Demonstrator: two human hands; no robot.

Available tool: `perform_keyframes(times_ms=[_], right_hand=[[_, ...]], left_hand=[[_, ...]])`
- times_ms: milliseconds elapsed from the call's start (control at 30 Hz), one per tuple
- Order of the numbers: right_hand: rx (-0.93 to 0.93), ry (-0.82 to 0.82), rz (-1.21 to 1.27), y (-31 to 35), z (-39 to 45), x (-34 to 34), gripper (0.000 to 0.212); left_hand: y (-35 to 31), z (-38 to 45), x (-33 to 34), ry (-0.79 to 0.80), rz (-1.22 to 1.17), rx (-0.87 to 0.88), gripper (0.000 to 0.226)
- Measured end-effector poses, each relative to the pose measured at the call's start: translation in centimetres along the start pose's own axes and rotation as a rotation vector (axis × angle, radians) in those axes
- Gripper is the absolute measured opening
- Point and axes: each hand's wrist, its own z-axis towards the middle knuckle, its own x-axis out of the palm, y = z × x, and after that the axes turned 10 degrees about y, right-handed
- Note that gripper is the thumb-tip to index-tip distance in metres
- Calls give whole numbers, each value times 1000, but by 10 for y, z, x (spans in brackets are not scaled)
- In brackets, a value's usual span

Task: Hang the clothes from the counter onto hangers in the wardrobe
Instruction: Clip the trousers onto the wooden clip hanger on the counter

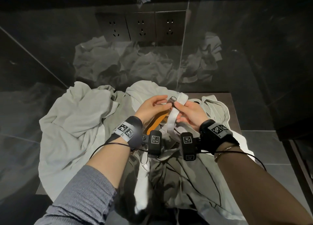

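A heap of pale grey-green and white clothes covers the dark counter. Above the middle of the heap, my left hand and my right hand meet at a white strap with a small metal buckle. Fingertips of both hands pinch the strap near the buckle. An orange wooden hanger lies under the strap, mostly hidden by my left wrist. White straps of another garment lie to the right.
A glossy dark wall behind the counter mirrors the clothes. A row of three power sockets sits in it. Grey floor tiles and a dark cabinet edge show at right. Black wrist bands with cables hang from both wrists.
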Motion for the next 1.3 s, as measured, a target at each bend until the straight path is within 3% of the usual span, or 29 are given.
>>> perform_keyframes(times_ms=[200,333,500,700,833,1100,1300], right_hand=[[-12,-145,7,-13,11,-9,25],[-83,-209,68,-10,2,-14,15],[-26,-361,169,-3,-9,-46,37],[19,-620,341,-25,-27,-81,21],[51,-684,332,-40,-36,-87,27],[74,-788,322,-50,-43,-92,33],[173,-768,178,-70,-53,-104,30]], left_hand=[[42,-7,-8,97,380,-186,11],[34,4,4,72,563,-176,11],[10,2,-4,-155,712,-52,31],[-24,2,-13,-419,1065,29,47],[-43,-4,-25,-564,1251,36,49],[-57,-26,-69,-809,1305,-65,56],[-14,-25,-52,-677,1298,-187,54]])
